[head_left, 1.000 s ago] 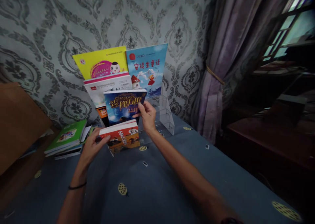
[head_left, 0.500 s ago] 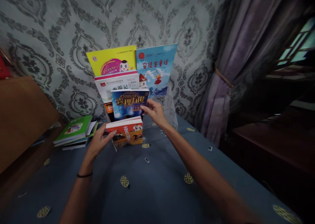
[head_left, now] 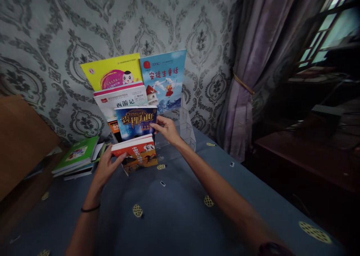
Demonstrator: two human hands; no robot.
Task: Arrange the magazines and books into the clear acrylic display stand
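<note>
My right hand (head_left: 165, 128) grips the right edge of a dark blue book (head_left: 135, 121) with gold lettering, thumb on its cover. That book stands upright in a clear tiered rack (head_left: 187, 130). In front of it, my left hand (head_left: 108, 164) holds the left end of a red and orange book (head_left: 140, 154), thumb across the cover, in the lowest tier. Behind are a white book (head_left: 112, 104) with a pink edge, a yellow book (head_left: 98, 74) and a light blue book (head_left: 168, 76) at the back right. An orange and black cover (head_left: 114, 128) shows partly behind the dark blue book.
A stack of books with a green one (head_left: 78, 154) on top lies left of the rack. A brown cardboard box (head_left: 25, 136) stands at the far left. Patterned blue cloth (head_left: 174, 211) covers the table, with wallpaper behind and a tied purple curtain (head_left: 244, 79) at right.
The view has shifted, so the rack and books sit further left in the picture. Both hands keep their grips; the dark blue book looks slightly lower against the red one.
</note>
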